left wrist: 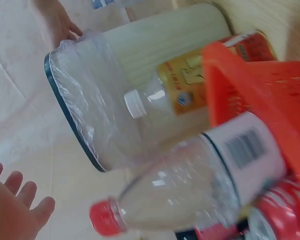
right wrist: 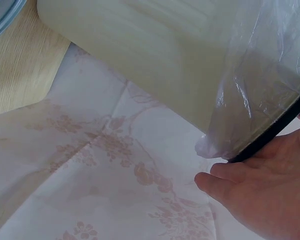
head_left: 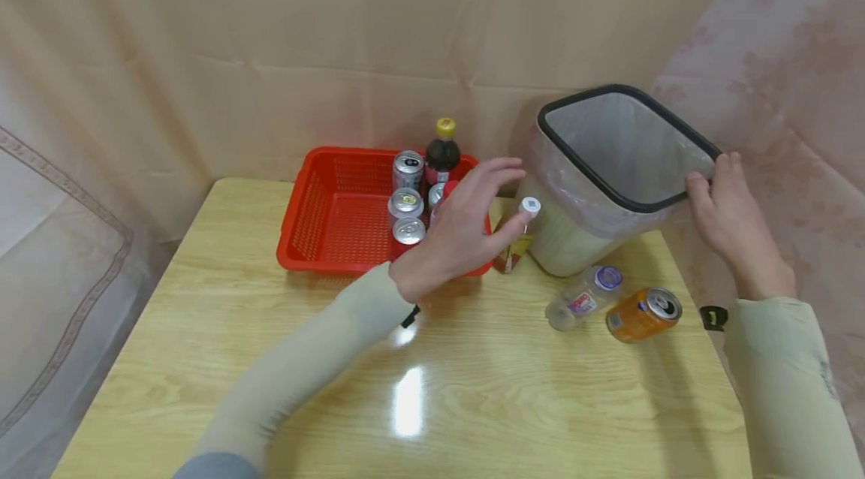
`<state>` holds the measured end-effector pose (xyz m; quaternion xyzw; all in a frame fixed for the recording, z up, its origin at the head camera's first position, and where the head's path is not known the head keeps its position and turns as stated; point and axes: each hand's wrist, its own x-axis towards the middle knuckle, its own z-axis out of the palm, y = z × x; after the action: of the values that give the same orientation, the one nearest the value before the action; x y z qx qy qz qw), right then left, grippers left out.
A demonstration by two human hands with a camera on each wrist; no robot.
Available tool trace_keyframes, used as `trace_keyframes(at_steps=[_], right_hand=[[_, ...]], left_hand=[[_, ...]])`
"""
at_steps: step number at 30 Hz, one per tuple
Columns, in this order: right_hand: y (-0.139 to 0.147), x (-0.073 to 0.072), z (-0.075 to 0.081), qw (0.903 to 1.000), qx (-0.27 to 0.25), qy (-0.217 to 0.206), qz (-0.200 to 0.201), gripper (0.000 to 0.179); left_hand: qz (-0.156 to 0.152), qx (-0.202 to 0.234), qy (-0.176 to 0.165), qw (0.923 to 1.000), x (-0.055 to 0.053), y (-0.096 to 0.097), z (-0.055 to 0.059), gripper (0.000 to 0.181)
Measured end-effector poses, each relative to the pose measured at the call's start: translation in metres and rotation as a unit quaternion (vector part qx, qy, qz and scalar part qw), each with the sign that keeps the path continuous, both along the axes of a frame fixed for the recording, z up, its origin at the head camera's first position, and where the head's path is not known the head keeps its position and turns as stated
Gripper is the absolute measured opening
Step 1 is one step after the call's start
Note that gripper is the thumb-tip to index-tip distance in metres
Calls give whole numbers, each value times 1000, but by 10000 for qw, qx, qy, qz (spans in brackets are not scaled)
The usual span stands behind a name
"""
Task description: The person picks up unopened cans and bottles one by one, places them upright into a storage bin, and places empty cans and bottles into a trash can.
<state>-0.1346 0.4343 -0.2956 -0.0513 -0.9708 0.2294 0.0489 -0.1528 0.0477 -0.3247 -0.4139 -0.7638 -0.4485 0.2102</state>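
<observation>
My left hand (head_left: 466,220) hovers over the right part of a red plastic basket (head_left: 324,263), fingers spread, holding nothing. In the left wrist view, a clear bottle with a red cap (left wrist: 106,218) stands in the basket near that hand (left wrist: 15,210). Just outside the basket is a clear bottle with a white cap (left wrist: 135,104) and a yellow-orange label, partly behind my left hand in the head view. My right hand (head_left: 736,224) grips the black rim of a pale trash bin (head_left: 568,246) at its right corner. A translucent liner bag (left wrist: 90,90) is folded over the rim.
Several cans (head_left: 407,201) and a dark bottle with a yellow cap (head_left: 442,152) stand in the basket. Before the bin, a small clear bottle with a purple cap (head_left: 574,305) and an orange can (head_left: 642,315) are on the wooden table (head_left: 324,389). Beige cloth (head_left: 338,28) hangs behind.
</observation>
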Motion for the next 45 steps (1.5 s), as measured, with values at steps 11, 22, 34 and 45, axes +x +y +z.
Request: trace_keyframes(at_steps=[11,22,34,45], right_hand=[[-2,2,-9,9970,-231,649,-345,68],[-5,23,-12,9923,-619,926,-542,70],[-40,83,-28,9530,-1884,2248,-763,59],[-80,109,-71,9289,-2874,2333,-127,64]], left_hand=[[721,-94,135,9973,3,-88,-19,53],[1465,-597,-1046,9818,18,-146,-53,57],[1874,-459,-1677,9668,36,-178,-84,56],[2029,35,-1726,9638,45,-189,-97,52]])
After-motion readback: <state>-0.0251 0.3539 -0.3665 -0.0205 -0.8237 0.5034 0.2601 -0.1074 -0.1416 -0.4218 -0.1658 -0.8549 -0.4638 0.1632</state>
